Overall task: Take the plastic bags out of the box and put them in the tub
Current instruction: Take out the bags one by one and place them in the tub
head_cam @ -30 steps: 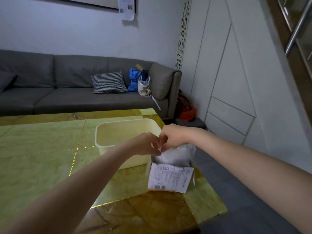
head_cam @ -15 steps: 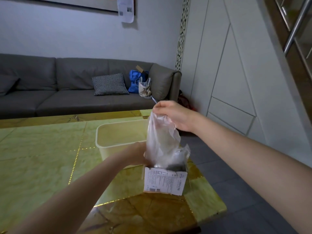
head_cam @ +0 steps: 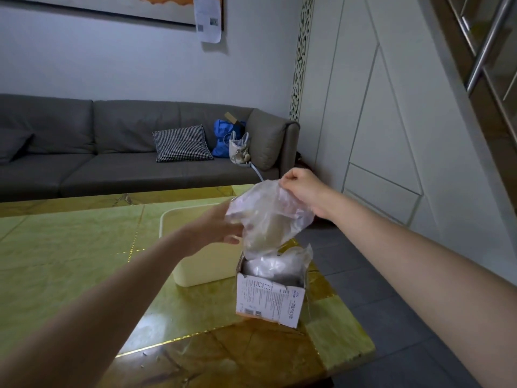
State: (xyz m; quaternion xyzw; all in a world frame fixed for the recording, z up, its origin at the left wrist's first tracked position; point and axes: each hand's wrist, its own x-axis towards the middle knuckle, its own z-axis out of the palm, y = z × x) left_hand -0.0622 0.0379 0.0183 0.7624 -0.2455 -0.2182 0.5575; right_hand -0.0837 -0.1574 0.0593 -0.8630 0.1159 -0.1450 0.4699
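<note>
A small white printed box (head_cam: 268, 299) stands open near the table's right edge, stuffed with clear plastic bags (head_cam: 275, 266). My right hand (head_cam: 303, 189) pinches the top of one clear plastic bag (head_cam: 268, 219) and holds it in the air above the box. Its lower end still reaches the box opening. My left hand (head_cam: 216, 229) touches the bag's left side, fingers partly hidden behind the film. The cream tub (head_cam: 195, 271) sits just left of the box, behind my left hand.
The green and gold marble table (head_cam: 70, 261) ends close to the right of the box, with grey floor (head_cam: 377, 303) beyond. A grey sofa (head_cam: 112, 158) with a checked cushion and bags stands behind the table.
My right hand has lifted the bag higher and a little to the right, out of the box. My left hand rose from the box's side to the bag.
</note>
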